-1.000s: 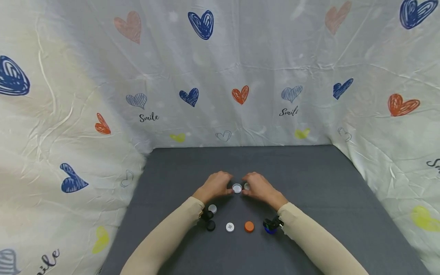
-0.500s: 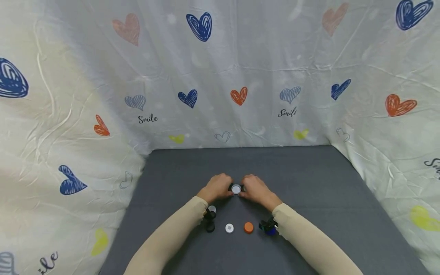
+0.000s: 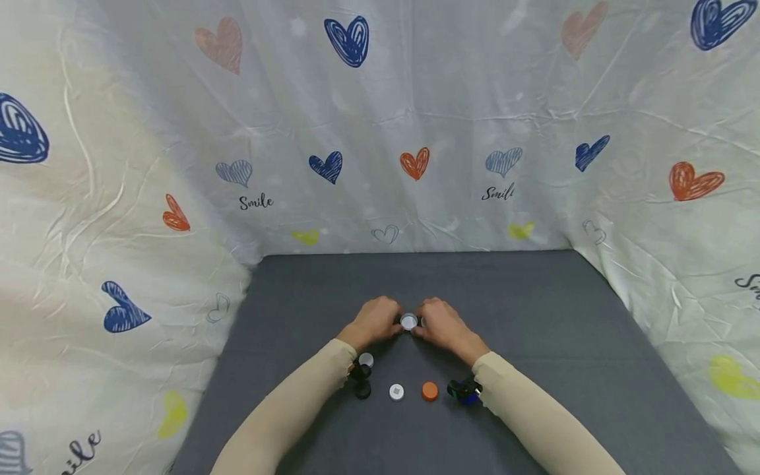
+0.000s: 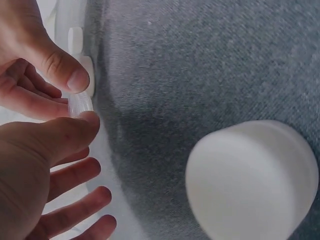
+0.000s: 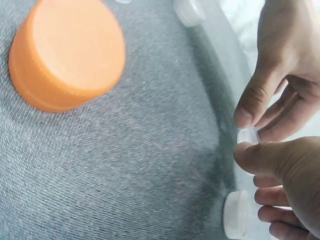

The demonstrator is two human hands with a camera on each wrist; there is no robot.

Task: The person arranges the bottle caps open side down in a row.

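Note:
Between the two hands is a small translucent cap (image 3: 408, 321), round and pale from above in the head view. My left hand (image 3: 375, 322) grips its left side with thumb and fingers. From the other side my right hand (image 3: 444, 324) does the same. Seen by the left wrist camera, both thumbs meet the ridged side of the cap (image 4: 80, 104), with the left hand's other fingers spread loosely below. The right wrist view shows the same cap (image 5: 248, 135) edge-on between the thumbs. Another pale round cap (image 3: 423, 321) peeks out beside the right fingers, mostly hidden.
Nearer the body lie a black cap (image 3: 363, 390), a white cap (image 3: 396, 392), an orange cap (image 3: 430, 391) and a blue cap (image 3: 471, 399) partly behind the right wrist camera. A pale cap (image 3: 366, 360) sits by the left wrist. Dark grey cloth (image 3: 510, 297) covers the table.
The right hand has come left against the translucent cap, narrowing the gap between the hands. Its wrist now covers more of the blue cap. The left hand has shifted slightly right.

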